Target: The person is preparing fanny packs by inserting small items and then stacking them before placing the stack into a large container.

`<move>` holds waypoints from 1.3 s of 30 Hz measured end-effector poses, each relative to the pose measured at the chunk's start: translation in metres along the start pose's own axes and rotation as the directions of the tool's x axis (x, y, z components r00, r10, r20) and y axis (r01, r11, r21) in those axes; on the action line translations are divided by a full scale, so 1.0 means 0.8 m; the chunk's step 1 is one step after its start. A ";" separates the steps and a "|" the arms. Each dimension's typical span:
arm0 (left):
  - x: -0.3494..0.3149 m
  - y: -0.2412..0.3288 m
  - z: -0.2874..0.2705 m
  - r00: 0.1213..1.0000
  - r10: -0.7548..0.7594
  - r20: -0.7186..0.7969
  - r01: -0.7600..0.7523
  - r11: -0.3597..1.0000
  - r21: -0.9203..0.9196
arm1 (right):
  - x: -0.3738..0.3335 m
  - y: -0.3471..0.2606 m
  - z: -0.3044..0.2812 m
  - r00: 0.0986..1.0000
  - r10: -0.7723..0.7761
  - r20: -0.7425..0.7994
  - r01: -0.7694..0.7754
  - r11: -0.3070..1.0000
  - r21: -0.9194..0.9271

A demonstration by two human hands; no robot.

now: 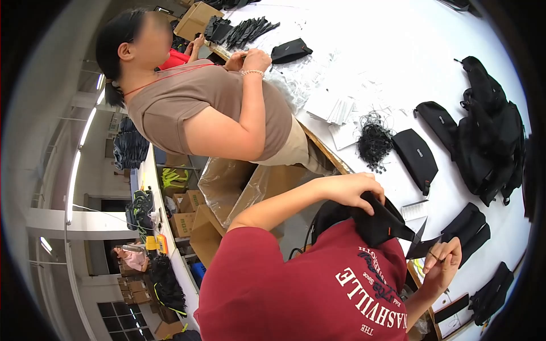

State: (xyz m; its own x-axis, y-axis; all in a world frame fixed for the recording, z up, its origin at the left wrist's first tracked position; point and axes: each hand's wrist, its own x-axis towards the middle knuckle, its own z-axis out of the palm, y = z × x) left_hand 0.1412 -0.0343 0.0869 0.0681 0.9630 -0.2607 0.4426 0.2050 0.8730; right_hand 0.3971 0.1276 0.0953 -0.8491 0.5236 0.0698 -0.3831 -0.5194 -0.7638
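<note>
The left hand (354,190) grips a black pouch (380,223) just in front of the maroon shirt (307,284), thumb on the near side and fingers bent over the rim; the right hand (445,262), to its right, has its fingertips pinched together on what looks like a thin dark strand (433,257), too small to make out. With both hands busy around it, this pouch seems partway through its handling. Its cloth looks soft and matte, folding into a tapered shape with a tiny orange tab. Just beyond lie a small white card (414,211) and, to the right, a padded-looking black roll (467,230). Farther up the white table (392,57), a boxy zipped case (416,159) lies flat and looks complete, though whether it is finished cannot be told. Next to it sits a tangle of wiry black cords (373,141), plenty of them left, and stiff white slips (336,111) scattered loosely. The slumped heap of black bags (490,136) at right suggests much remains or is already done; which, I cannot tell. Farther off, a co-worker's hand (259,60) is raised near thin, crinkled clear plastic (304,79).
</note>
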 end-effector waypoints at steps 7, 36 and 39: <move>-0.010 -0.014 0.000 0.997 0.080 -0.013 -0.079 0.996 0.042 | -0.002 0.007 -0.008 1.000 -0.003 -0.030 0.005 0.999 0.053; -0.027 0.023 0.019 0.983 0.004 -0.183 -0.034 0.986 -0.163 | -0.003 0.001 -0.025 0.965 -0.257 -0.052 0.224 0.910 -0.348; -0.031 0.038 0.012 0.999 -0.049 -0.013 0.045 0.971 -0.235 | 0.022 0.010 0.015 0.997 -0.072 0.040 0.082 0.824 -0.561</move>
State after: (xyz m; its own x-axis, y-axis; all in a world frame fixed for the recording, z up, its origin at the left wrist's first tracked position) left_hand 0.1619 -0.0539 0.1159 0.0350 0.9540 -0.2979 0.2227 0.2831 0.9329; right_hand 0.3748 0.1248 0.0984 -0.8332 0.5321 0.1507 -0.1816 -0.0058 -0.9833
